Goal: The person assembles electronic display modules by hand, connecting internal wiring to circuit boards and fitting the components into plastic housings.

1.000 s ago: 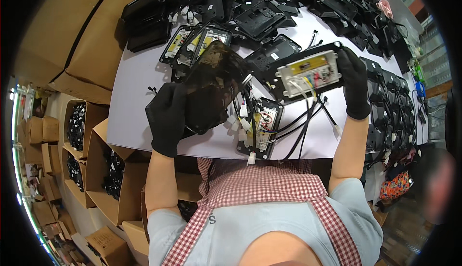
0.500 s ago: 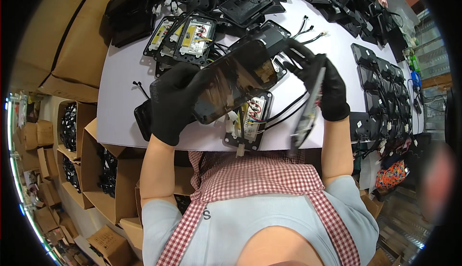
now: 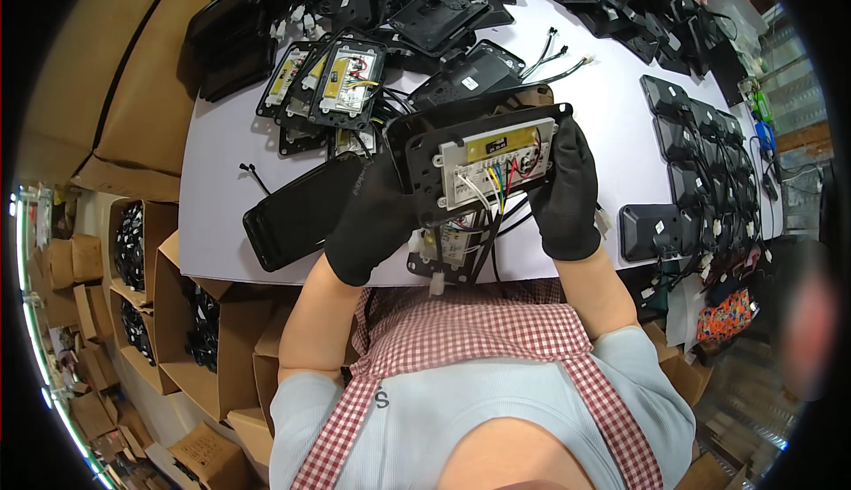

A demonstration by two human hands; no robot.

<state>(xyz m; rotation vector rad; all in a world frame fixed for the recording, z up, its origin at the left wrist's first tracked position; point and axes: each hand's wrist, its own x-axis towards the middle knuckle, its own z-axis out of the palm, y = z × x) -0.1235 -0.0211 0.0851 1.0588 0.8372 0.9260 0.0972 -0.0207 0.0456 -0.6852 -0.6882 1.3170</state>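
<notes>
Over the near part of the table, my gloved left hand grips the left end of a glossy black plastic cover. My gloved right hand is closed on the right edge of a black panel with a circuit board, its wired side facing me. The panel stands against the front of the cover, tilted; whether they are joined I cannot tell. Red, yellow, blue and white wires leave the board and black cables hang below. Under them, partly hidden, lies another circuit-board panel. Beside my left hand rests a second glossy black cover.
More circuit-board panels are stacked beyond my left hand. Black housings heap along the far side. Rows of black units with cables cover the right side of the white table. Cardboard boxes stand on the left.
My right hand has brought the circuit-board panel left, turned it wired side toward me and set it against the cover. My left hand has moved right and nearer, tilting the cover up.
</notes>
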